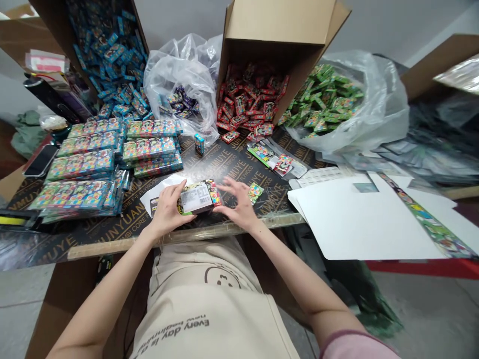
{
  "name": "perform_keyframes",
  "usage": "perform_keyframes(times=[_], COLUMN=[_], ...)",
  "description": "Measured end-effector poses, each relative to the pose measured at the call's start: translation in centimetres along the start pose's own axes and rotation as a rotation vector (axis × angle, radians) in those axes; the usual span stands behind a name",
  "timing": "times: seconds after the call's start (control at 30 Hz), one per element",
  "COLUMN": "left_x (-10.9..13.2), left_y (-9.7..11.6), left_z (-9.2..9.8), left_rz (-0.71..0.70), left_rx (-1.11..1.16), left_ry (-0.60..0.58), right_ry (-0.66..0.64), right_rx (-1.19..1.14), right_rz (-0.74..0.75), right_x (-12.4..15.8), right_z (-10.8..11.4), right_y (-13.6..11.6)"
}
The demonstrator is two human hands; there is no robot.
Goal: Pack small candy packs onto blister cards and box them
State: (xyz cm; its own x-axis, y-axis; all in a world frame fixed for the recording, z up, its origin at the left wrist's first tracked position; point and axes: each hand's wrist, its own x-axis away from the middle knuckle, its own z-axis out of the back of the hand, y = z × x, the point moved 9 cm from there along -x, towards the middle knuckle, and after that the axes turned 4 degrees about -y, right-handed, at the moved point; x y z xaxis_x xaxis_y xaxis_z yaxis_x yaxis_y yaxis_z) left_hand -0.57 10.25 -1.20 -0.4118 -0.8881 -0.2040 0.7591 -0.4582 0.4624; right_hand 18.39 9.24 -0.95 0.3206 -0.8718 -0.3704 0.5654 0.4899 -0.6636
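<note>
At the table's front edge lies a small pack of boxes (196,197) with a pale barcode label on top and a red printed box at its right end. My left hand (170,204) grips its left end, fingers on the far side and thumb on the near side. My right hand (239,204) is at the right end, fingers spread and lifted, thumb close to the red box; whether it touches is unclear. A white sheet (160,189) lies partly under my left hand. Just beyond my right hand is a small green printed packet (255,193).
Stacks of wrapped multicolour packs (82,164) stand at left. A lone blue box (199,143) stands mid-table. Behind are a carton of red boxes (247,102), a plastic bag (179,65) with purple boxes and a bag of green boxes (329,94). White card sheets (359,219) lie at right.
</note>
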Motion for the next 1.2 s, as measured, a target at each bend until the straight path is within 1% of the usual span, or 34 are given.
perform_keyframes(times=[0.07,0.1,0.13,0.17,0.2,0.27,0.3,0.37,0.4,0.43,0.47,0.53,0.57,0.67,0.7,0.73,0.77,0.83,0.87,0.9,0.97,1.03,1.13,1.2], left_x=[0.0,0.0,0.0,0.1,0.2,0.5,0.7,0.8,0.8,0.7,0.5,0.0,-0.2,-0.7,-0.9,-1.1,-1.2,-1.2,-1.1,-0.9,-0.7,-0.5,-0.4,-0.6], left_y=[0.4,0.5,0.4,0.2,-0.2,-1.0,-1.4,-1.6,-1.4,-1.0,-0.4,1.0,1.7,3.5,3.7,3.5,2.9,1.1,0.3,-0.4,-0.9,-0.4,0.8,1.0], left_z=[-0.2,-0.3,-0.5,-0.8,-1.1,-2.2,-2.7,-3.3,-3.2,-3.0,-2.8,-3.1,-3.8,-7.0,-7.5,-7.5,-7.0,-5.4,-4.7,-4.1,-3.8,-4.3,-5.4,-5.6], left_rz=[-0.008,-0.009,-0.001,0.014,0.032,0.059,0.066,0.082,0.095,0.112,0.133,0.205,0.253,0.422,0.466,0.5,0.529,0.579,0.605,0.63,0.674,0.688,0.641,0.577], left_rx=[0.011,0.012,0.008,-0.003,-0.02,-0.064,-0.08,-0.066,-0.025,0.042,0.134,0.39,0.547,1.022,1.142,1.23,1.287,1.337,1.346,1.352,1.366,1.378,1.361,1.296], left_ry=[0.006,0.003,-0.001,-0.011,-0.032,-0.113,-0.159,-0.195,-0.174,-0.131,-0.079,-0.008,-0.008,-0.098,-0.1,-0.069,-0.008,0.117,0.148,0.152,0.092,0.007,-0.1,-0.155], right_ry=[-0.116,-0.149,-0.138,-0.088,-0.016,0.108,0.111,0.016,-0.021,-0.03,-0.01,0.075,0.102,0.096,0.094,0.095,0.094,0.043,-0.001,-0.042,-0.09,-0.131,-0.245,-0.243], right_rx=[-0.016,-0.022,-0.013,0.018,0.076,0.242,0.325,0.403,0.41,0.393,0.355,0.236,0.167,0.039,0.04,0.051,0.06,0.034,-0.003,-0.038,-0.065,-0.045,-0.042,-0.016], right_rz=[0.05,0.062,0.051,0.013,-0.048,-0.199,-0.27,-0.368,-0.396,-0.405,-0.393,-0.319,-0.269,-0.155,-0.142,-0.139,-0.142,-0.144,-0.134,-0.116,-0.068,-0.008,0.13,0.192], right_x=[0.2,0.3,0.4,0.4,0.5,1.1,1.5,2.2,2.5,2.7,2.8,2.4,2.0,0.7,0.5,0.4,0.4,0.6,0.7,0.8,0.8,0.7,0.6,0.6], right_z=[-1.3,-1.5,-1.2,-0.3,1.0,3.7,4.6,5.1,5.1,5.1,5.1,4.7,4.2,2.1,1.7,1.5,1.4,1.3,1.3,1.3,1.7,1.6,0.2,-0.1], right_y=[-1.3,-1.5,-1.2,-0.2,1.3,5.3,7.3,10.4,11.2,11.3,10.7,7.8,6.0,1.4,0.4,-0.3,-0.6,-1.0,-1.1,-1.4,-2.1,-3.0,-4.7,-5.0])
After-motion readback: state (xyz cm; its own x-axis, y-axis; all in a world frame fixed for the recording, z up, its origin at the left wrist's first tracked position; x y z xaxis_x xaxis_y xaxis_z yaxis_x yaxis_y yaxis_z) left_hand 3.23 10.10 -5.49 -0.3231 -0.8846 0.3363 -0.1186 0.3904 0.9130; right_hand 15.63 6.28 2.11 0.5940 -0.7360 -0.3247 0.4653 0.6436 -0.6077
